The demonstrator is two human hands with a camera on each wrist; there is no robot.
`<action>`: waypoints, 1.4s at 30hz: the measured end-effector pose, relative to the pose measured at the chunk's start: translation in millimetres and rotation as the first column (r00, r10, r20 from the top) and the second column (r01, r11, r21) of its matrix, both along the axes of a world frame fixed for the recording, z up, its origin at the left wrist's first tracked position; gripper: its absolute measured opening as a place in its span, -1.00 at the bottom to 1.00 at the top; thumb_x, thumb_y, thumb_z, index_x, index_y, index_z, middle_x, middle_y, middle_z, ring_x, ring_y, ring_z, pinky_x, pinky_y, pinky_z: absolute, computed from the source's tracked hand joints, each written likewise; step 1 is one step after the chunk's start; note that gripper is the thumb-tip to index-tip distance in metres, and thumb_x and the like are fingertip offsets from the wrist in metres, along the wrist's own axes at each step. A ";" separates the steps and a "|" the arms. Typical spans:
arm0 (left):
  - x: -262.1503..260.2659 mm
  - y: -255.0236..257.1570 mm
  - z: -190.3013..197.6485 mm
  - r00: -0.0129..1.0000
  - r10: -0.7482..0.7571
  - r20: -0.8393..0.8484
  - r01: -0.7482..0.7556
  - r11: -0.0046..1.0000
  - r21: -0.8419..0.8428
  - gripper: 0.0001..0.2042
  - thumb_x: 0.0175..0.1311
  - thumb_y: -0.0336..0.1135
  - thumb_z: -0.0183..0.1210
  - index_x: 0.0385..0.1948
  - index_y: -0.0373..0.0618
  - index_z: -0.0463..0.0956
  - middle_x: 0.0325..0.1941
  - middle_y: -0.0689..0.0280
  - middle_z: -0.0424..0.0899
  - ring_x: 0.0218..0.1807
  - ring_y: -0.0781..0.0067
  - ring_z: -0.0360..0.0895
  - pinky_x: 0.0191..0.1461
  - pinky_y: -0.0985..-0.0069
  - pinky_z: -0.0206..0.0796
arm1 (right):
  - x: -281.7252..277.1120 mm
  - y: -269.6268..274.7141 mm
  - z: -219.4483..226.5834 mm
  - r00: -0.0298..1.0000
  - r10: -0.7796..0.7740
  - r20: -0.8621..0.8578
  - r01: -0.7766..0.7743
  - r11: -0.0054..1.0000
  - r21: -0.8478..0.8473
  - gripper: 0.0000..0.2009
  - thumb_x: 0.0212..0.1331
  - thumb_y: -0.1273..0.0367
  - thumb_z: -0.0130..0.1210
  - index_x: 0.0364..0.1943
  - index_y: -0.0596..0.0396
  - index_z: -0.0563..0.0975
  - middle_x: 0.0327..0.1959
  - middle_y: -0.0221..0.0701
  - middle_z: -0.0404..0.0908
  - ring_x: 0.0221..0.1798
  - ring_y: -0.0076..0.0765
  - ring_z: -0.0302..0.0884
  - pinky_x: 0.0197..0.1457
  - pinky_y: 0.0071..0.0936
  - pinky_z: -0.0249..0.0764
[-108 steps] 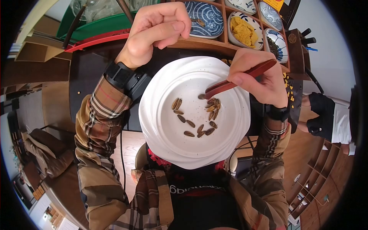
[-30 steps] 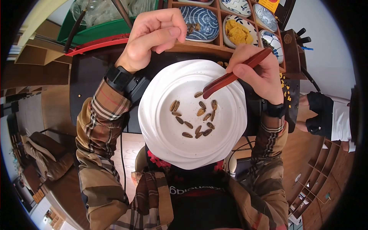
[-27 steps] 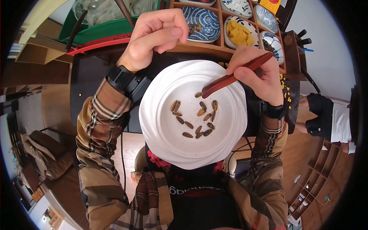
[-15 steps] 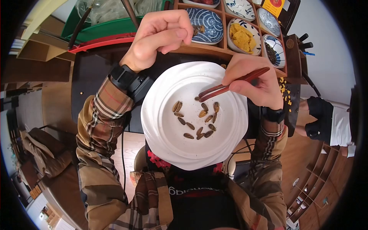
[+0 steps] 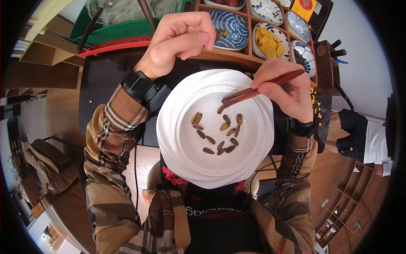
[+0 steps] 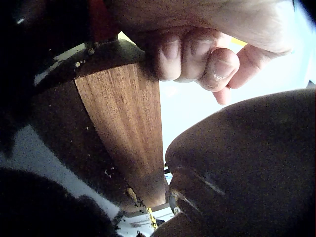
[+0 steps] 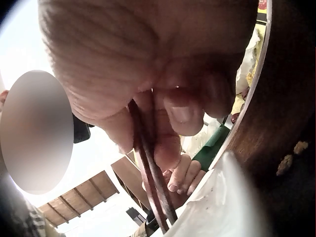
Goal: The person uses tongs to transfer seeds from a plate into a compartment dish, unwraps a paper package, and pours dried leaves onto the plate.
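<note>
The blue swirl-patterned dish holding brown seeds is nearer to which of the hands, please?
Left hand, by the left edge of the dish; the right hand is farther, to its lower right.

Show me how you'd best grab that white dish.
Probably lift the white dish by its wide, wavy rim, coming from the left: it flares outward there, while the right hand holds the red tweezers over the right side.

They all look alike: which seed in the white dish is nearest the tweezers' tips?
In the head view, the topmost seed in the white dish: the red tweezers end right at it; the other seeds lie clear.
</note>
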State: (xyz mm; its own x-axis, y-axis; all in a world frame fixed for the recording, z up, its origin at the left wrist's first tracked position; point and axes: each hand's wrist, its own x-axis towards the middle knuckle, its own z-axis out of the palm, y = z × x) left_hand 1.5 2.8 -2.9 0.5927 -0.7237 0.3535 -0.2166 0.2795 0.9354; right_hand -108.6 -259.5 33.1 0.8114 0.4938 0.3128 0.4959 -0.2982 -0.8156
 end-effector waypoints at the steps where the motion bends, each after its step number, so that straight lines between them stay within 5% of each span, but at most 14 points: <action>1: 0.0 0.0 -0.3 1.000 0.000 -0.002 0.000 1.000 -0.006 -0.76 0.36 -0.24 0.04 -0.37 -0.26 0.50 -0.60 0.50 0.36 -0.61 0.78 0.11 -0.49 0.66 -0.16 | -0.9 -0.5 0.9 1.000 -0.011 -0.025 0.011 1.000 0.024 -0.94 0.17 0.53 0.28 -0.29 0.20 0.67 -0.37 -0.35 0.68 -0.33 -0.37 0.59 -0.26 -0.50 0.43; 7: 0.6 -0.3 -0.5 1.000 0.011 -0.001 -0.011 1.000 -0.001 -0.76 0.36 -0.24 0.04 -0.37 -0.26 0.50 -0.59 0.49 0.37 -0.61 0.77 0.11 -0.49 0.67 -0.16 | 1.8 2.4 3.5 0.986 0.113 -0.124 -0.109 0.993 0.038 -0.93 0.19 0.51 0.26 -0.28 0.20 0.67 -0.36 -0.37 0.64 -0.33 -0.43 0.50 -0.29 -0.50 0.36; 14: 0.7 1.0 -0.3 1.000 -0.002 -0.027 0.001 0.999 -0.034 -0.86 0.31 -0.36 0.06 -0.41 -0.18 0.54 -0.56 0.52 0.43 -0.60 0.76 0.14 -0.51 0.66 -0.11 | -0.5 4.4 6.1 0.976 0.087 -0.197 -0.091 0.996 -0.012 -0.93 0.19 0.52 0.26 -0.26 0.20 0.67 -0.35 -0.38 0.62 -0.33 -0.45 0.48 -0.31 -0.54 0.33; 23: 1.2 0.4 -1.5 1.000 0.005 -0.027 -0.006 0.999 -0.032 -0.86 0.31 -0.36 0.06 -0.42 -0.18 0.53 -0.61 0.54 0.36 -0.61 0.78 0.13 -0.51 0.66 -0.13 | 1.5 2.3 1.1 0.998 0.038 -0.056 -0.040 0.998 -0.041 -0.93 0.18 0.52 0.29 -0.28 0.20 0.68 -0.34 -0.36 0.68 -0.31 -0.38 0.60 -0.23 -0.51 0.45; 29: 2.6 0.8 -0.1 1.000 -0.016 -0.015 0.015 0.999 -0.042 -0.86 0.32 -0.37 0.05 -0.41 -0.18 0.53 -0.60 0.54 0.37 -0.61 0.78 0.13 -0.51 0.66 -0.13 | 2.1 -3.7 -3.0 0.999 -0.024 0.041 0.019 0.990 0.139 -0.94 0.26 0.50 0.24 -0.27 0.22 0.67 -0.31 -0.33 0.71 -0.28 -0.43 0.60 -0.21 -0.52 0.46; 32: 5.0 1.4 -2.4 1.000 -0.029 -0.008 0.029 0.999 -0.046 -0.86 0.33 -0.37 0.05 -0.40 -0.18 0.53 -0.59 0.53 0.39 -0.61 0.78 0.13 -0.52 0.66 -0.13 | -1.2 -13.9 -7.1 0.956 -0.293 -0.025 0.289 0.921 0.261 -0.83 0.42 0.38 0.11 -0.18 0.20 0.66 -0.41 -0.50 0.61 -0.47 -0.70 0.35 -0.40 -0.67 0.21; 36: 0.7 0.7 -1.7 1.000 -0.011 -0.023 0.010 0.999 -0.051 -0.86 0.33 -0.38 0.05 -0.40 -0.18 0.53 -0.58 0.53 0.40 -0.61 0.78 0.13 -0.52 0.66 -0.13 | 2.7 -3.2 -12.2 0.828 -0.561 -0.015 0.519 0.754 0.403 -0.79 0.47 0.32 0.09 -0.14 0.16 0.67 -0.46 -0.60 0.52 -0.50 -0.75 0.22 -0.43 -0.70 0.09; 42: 1.3 1.6 -0.5 1.000 -0.017 -0.025 0.016 0.999 -0.042 -0.86 0.32 -0.38 0.04 -0.40 -0.19 0.53 -0.57 0.52 0.41 -0.61 0.78 0.13 -0.51 0.67 -0.13 | 8.1 -5.7 -16.3 0.772 -0.635 0.016 0.601 0.739 0.304 -0.77 0.47 0.26 0.11 -0.08 0.11 0.69 -0.43 -0.58 0.58 -0.50 -0.76 0.18 -0.43 -0.71 0.07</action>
State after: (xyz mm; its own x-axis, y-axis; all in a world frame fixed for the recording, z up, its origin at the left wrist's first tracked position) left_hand 2.8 4.4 -3.4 0.5901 -0.7182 0.3687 -0.1883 0.3216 0.9280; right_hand -100.5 -265.3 16.8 0.8596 -0.2205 0.4610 0.3708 -0.3518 -0.8595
